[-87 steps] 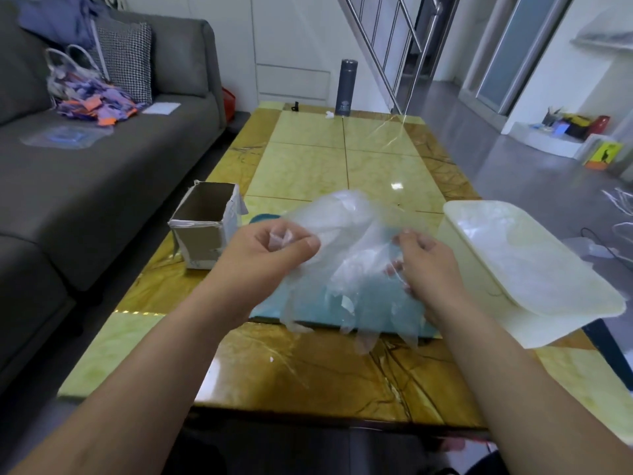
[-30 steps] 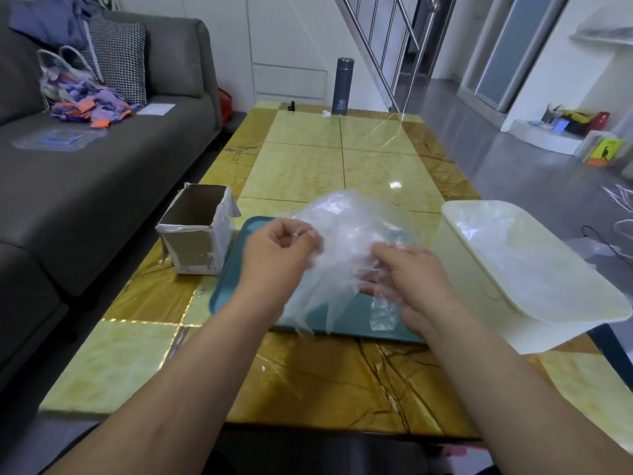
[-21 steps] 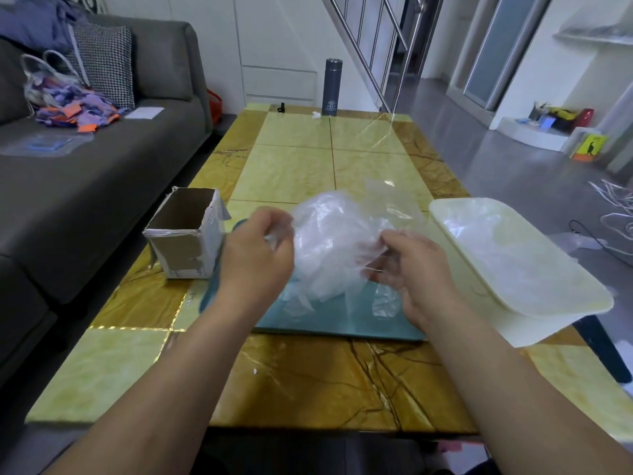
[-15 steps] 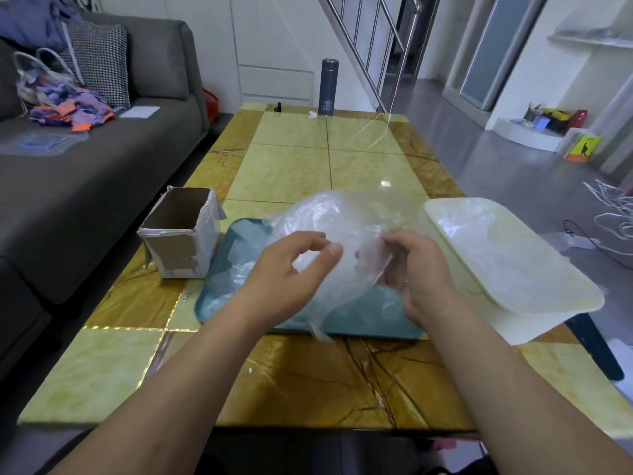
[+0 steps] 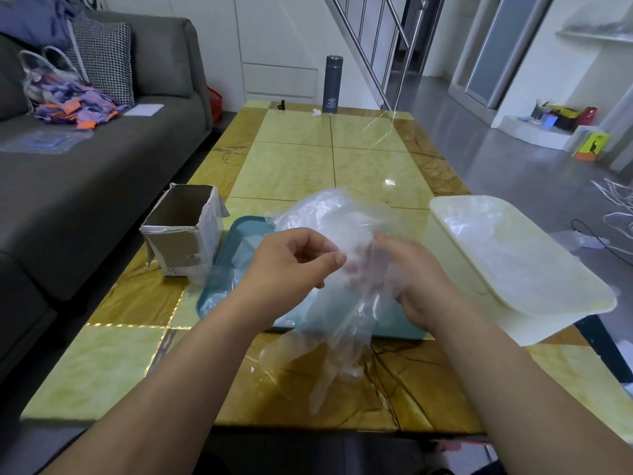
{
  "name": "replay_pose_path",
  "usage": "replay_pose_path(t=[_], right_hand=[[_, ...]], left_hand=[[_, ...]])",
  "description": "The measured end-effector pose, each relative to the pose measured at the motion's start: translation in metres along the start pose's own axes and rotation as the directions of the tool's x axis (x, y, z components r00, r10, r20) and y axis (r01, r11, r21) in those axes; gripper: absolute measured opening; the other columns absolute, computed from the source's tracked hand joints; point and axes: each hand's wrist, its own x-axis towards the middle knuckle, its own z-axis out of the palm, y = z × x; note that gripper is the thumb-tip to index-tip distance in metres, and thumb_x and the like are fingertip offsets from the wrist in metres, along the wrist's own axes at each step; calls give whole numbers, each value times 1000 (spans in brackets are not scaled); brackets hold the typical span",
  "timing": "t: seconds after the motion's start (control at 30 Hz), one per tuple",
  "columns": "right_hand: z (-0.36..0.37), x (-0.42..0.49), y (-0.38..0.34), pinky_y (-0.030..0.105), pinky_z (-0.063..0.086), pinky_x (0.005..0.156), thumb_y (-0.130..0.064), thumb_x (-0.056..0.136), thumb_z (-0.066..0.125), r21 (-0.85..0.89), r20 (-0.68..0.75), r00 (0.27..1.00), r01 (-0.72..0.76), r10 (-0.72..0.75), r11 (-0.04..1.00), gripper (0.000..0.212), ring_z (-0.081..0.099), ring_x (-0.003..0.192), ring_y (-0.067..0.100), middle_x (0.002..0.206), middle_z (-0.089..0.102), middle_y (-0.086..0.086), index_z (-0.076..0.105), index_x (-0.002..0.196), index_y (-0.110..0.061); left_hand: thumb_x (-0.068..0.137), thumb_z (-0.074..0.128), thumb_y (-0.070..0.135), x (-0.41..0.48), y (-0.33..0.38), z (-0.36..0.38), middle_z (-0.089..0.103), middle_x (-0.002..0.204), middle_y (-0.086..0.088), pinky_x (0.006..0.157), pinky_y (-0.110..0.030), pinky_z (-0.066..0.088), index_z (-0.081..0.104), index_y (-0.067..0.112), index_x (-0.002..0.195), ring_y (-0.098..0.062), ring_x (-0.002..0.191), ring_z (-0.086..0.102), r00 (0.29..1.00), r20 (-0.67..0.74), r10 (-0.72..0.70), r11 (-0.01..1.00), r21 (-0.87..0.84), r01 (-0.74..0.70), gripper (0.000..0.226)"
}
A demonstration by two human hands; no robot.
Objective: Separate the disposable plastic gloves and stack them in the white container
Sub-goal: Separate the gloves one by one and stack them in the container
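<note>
Sagging lower than a moment ago, the plastic gloves hang over the teal tray, our right hand gripping the clump, our left hand pinching one layer; we should peel slowly, then lay it flat in the white container alongside.

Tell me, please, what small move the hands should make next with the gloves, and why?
Probably draw the left hand leftward to peel its pinched layer off the clump of gloves, while the right hand holds the rest. Both hands grip one bunch above the teal tray, so no single glove is yet free for the white container.
</note>
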Motion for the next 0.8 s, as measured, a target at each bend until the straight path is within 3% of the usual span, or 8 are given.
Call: replay_pose_path(t=[0.13, 0.2, 0.33, 0.43, 0.57, 0.63, 0.7, 0.8], right_hand=[[4, 5, 4, 37, 54, 70, -36, 95, 71, -138, -40, 999, -15, 10, 990, 19, 73, 79, 26, 85, 79, 1, 81, 94, -20], [5, 3, 6, 39, 55, 75, -24, 94, 73, -86, 19, 1000, 26, -24, 996, 11, 74, 88, 31, 94, 80, 6, 82, 97, -19], [7, -5, 1, 45, 60, 87, 2, 99, 56, 110, 185, 982, -45, 24, 993, 27, 75, 101, 34, 111, 77, 19, 73, 118, -6], [10, -10, -5, 50, 59, 90, -18, 105, 51, 183, 274, 957, -147, 93, 972, 31, 73, 108, 43, 120, 73, 27, 66, 127, -2], [7, -12, -7, 55, 55, 94, -68, 101, 35, 244, 344, 930, -221, 129, 944, 81, 70, 112, 47, 123, 71, 29, 64, 130, 1], [5, -12, -5, 59, 53, 98, -80, 93, 32, 195, 374, 921, -194, 110, 961, 95, 70, 114, 46, 123, 71, 28, 63, 131, 1], [4, -12, -3, 60, 55, 98, -76, 93, 44, 152, 401, 913, -150, 77, 977, 86, 70, 114, 44, 124, 71, 25, 61, 133, -1], [5, -13, -2, 57, 57, 94, -45, 98, 64, 98, 397, 918, -74, 29, 992, 54, 72, 111, 43, 124, 72, 22, 61, 134, -6]], left_hand=[[96, 75, 23, -1, 5, -11, 67, 68, -7, 52, -25, 40, 65, 14, 92, -16, 52, 54, 995, 71, -70, 974, -209, 84, 13], [97, 73, 22, -1, 6, -10, 68, 67, -9, 53, -24, 43, 64, 14, 95, -17, 53, 52, 997, 38, -69, 972, -222, 76, 13], [97, 74, 26, 3, -4, -8, 73, 70, -8, 73, -28, 49, 67, 15, 93, -17, 67, 59, 996, -62, -64, 984, -172, 53, 13], [97, 74, 24, 6, -10, -7, 73, 71, -6, 84, -33, 51, 67, 14, 92, -12, 69, 65, 992, -111, -63, 986, -163, 44, 13], [97, 73, 25, 7, -12, -6, 73, 69, -3, 77, -26, 51, 67, 13, 94, -6, 65, 65, 985, -159, -71, 987, -156, 45, 14], [97, 73, 28, 7, -12, -6, 72, 67, 0, 71, -22, 50, 67, 14, 95, -4, 63, 62, 981, -177, -78, 991, -122, 57, 15], [97, 73, 31, 7, -12, -6, 72, 67, 0, 69, -22, 49, 67, 15, 96, -3, 62, 61, 980, -182, -81, 993, -103, 63, 17], [97, 74, 32, 8, -11, -7, 72, 66, 0, 70, -26, 47, 68, 15, 96, -2, 60, 61, 981, -182, -73, 994, -98, 56, 17]])
